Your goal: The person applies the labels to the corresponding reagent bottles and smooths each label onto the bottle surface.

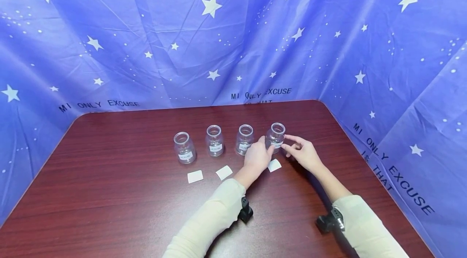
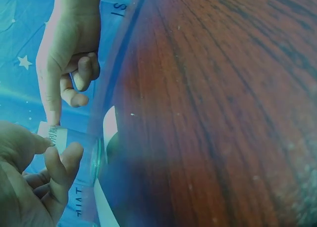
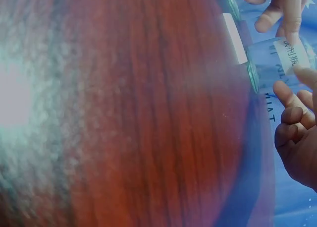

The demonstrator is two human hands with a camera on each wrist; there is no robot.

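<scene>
At the right end of a row of clear glass jars stands the jar (image 1: 278,129) that both hands hold, upright, with a white printed label (image 3: 291,56) on its front. My left hand (image 1: 258,155) is at its left side, thumb against the label, fingers reaching round the glass. From the right, my right hand (image 1: 305,156) touches the same jar with thumb in front and index finger along the side; its other fingers are loosely curled. In the left wrist view both hands meet at the label. The far sides of the jar are hidden.
To the left stand more labelled jars: one (image 1: 246,130) close by the left hand, one (image 1: 214,140) mid-row and one (image 1: 184,148) at the end. White paper slips (image 1: 195,176) lie in front. A starry blue cloth (image 1: 164,27) hangs behind the brown table (image 1: 109,193).
</scene>
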